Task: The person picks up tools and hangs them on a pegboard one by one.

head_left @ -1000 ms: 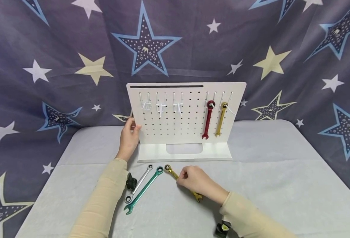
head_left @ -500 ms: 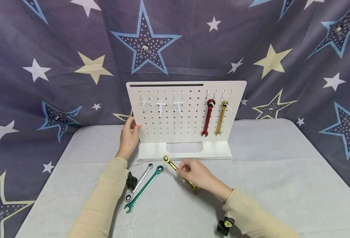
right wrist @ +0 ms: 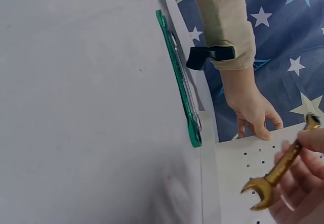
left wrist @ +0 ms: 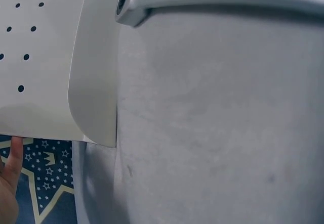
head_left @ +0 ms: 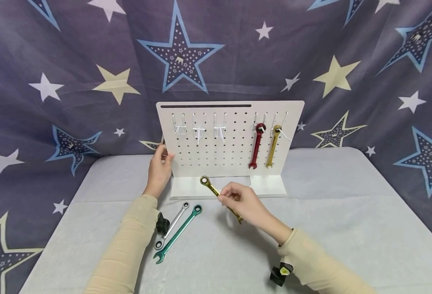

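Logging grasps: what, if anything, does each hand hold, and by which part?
Right hand: gold combination wrench, around mid-shaft. Left hand: white pegboard, left edge.

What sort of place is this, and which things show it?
Probably a makeshift tabletop tool station: a star-patterned fabric backdrop hangs behind a cloth-covered table, where a red combination wrench hangs on a white pegboard.

The right hand hides the middle of the held gold combination wrench. The left hand partly vanishes behind the pegboard. The left wrist view crops the silver wrench; in the right wrist view, the green combination wrench partly covers it.
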`<state>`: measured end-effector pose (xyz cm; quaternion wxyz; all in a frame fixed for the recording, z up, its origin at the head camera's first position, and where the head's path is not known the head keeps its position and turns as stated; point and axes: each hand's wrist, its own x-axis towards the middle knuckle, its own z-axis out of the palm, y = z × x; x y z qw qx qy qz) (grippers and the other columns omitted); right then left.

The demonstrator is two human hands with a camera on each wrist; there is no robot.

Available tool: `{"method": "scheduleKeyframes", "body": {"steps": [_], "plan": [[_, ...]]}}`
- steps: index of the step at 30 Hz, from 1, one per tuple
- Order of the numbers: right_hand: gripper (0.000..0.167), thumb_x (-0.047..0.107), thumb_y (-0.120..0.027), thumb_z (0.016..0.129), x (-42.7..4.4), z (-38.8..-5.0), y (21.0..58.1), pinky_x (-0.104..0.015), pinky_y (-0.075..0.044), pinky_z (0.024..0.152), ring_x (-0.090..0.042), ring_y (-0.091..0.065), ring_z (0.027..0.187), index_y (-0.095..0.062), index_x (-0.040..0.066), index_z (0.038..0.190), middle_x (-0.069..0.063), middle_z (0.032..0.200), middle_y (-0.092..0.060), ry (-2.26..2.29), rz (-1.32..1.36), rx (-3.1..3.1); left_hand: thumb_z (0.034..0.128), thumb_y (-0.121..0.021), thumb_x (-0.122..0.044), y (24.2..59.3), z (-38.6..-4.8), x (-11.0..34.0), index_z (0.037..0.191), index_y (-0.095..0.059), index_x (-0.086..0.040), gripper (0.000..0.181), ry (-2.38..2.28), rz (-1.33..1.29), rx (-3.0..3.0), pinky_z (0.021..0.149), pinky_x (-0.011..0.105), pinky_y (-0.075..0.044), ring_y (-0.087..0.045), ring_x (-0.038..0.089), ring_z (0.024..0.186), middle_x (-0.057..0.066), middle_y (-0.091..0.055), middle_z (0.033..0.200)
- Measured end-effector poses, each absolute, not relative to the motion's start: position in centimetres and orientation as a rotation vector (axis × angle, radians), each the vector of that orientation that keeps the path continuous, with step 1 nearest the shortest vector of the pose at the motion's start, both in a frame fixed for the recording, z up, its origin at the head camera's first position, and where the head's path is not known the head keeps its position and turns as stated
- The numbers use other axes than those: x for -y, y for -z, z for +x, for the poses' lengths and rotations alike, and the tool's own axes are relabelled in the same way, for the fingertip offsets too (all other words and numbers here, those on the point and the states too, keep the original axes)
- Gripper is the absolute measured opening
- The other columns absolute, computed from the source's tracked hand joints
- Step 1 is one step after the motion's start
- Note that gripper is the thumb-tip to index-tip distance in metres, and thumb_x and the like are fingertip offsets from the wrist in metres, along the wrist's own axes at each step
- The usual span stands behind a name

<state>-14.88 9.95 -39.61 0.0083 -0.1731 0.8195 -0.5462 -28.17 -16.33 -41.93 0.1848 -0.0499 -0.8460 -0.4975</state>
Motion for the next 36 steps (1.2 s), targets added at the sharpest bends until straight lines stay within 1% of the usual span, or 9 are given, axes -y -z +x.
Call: {"method": "scheduleKeyframes", "body": {"steps": [4, 7, 12, 20, 28, 32, 36], "plan": [[0.007, 0.013, -0.07, 0.093, -10.1, -14.9, 38.7, -0.027, -0.049, 0.066, -0.016, -0.059, 0.074, -0.067, 0.007, 0.096, -0.003, 0.084, -0.068, 1.849, -0.495, -2.593, 0.0985, -0.06, -0.015, 42.0, -28.2, 16.4, 0.113, -0.053, -0.004, 0.019, 1.402, -0.136, 2.394, 0.09, 0.048, -0.044, -0.054, 0.034, 0.107, 0.018, -0.058, 0.111], [0.008, 0.014, -0.07, 0.094, -10.3, -15.2, 38.1, -0.029, -0.049, 0.072, -0.018, -0.061, 0.077, -0.068, 0.006, 0.097, -0.005, 0.086, -0.068, 1.962, -0.485, -2.631, 0.0981, -0.06, -0.016, 42.0, -28.2, 16.4, 0.113, -0.052, -0.005, 0.02, 1.395, -0.126, 2.406, 0.09, 0.048, -0.045, -0.055, 0.034, 0.108, 0.017, -0.058, 0.112], [0.009, 0.013, -0.07, 0.094, -10.8, -15.7, 37.1, -0.028, -0.049, 0.074, -0.017, -0.061, 0.077, -0.067, 0.004, 0.096, -0.007, 0.085, -0.068, 2.078, -0.501, -2.677, 0.098, -0.059, -0.017, 42.0, -28.2, 16.4, 0.112, -0.052, -0.006, 0.02, 1.395, -0.123, 2.412, 0.09, 0.048, -0.045, -0.054, 0.033, 0.108, 0.017, -0.058, 0.112], [0.011, 0.01, -0.07, 0.093, -11.4, -16.8, 35.8, -0.026, -0.048, 0.071, -0.017, -0.06, 0.075, -0.066, 0.0, 0.097, -0.013, 0.085, -0.068, 2.149, -0.504, -2.681, 0.0978, -0.06, -0.017, 42.1, -28.3, 16.4, 0.11, -0.051, -0.005, 0.019, 1.388, -0.137, 2.401, 0.089, 0.048, -0.046, -0.055, 0.034, 0.107, 0.017, -0.058, 0.111], [0.012, 0.014, -0.07, 0.094, -11.5, -18.1, 35.6, -0.024, -0.048, 0.066, -0.017, -0.061, 0.074, -0.067, 0.003, 0.098, -0.011, 0.085, -0.068, 2.104, -0.438, -2.699, 0.0978, -0.06, -0.017, 42.2, -28.4, 16.4, 0.11, -0.052, -0.006, 0.019, 1.373, -0.14, 2.408, 0.09, 0.049, -0.046, -0.056, 0.034, 0.107, 0.017, -0.059, 0.111], [0.015, 0.015, -0.07, 0.094, -11.5, -19.0, 35.8, -0.023, -0.048, 0.067, -0.02, -0.061, 0.075, -0.067, 0.001, 0.099, -0.013, 0.086, -0.068, 2.118, -0.422, -2.685, 0.0977, -0.06, -0.017, 42.3, -28.5, 16.5, 0.11, -0.052, -0.006, 0.019, 1.368, -0.141, 2.409, 0.09, 0.049, -0.046, -0.056, 0.034, 0.107, 0.017, -0.059, 0.111], [0.016, 0.018, -0.07, 0.095, -11.5, -19.9, 35.8, -0.024, -0.047, 0.068, -0.021, -0.06, 0.077, -0.067, 0.002, 0.098, -0.011, 0.086, -0.067, 2.089, -0.402, -2.71, 0.0976, -0.06, -0.018, 42.3, -28.5, 16.5, 0.112, -0.052, -0.006, 0.02, 1.374, -0.138, 2.404, 0.09, 0.049, -0.046, -0.055, 0.034, 0.107, 0.017, -0.058, 0.111]]}}
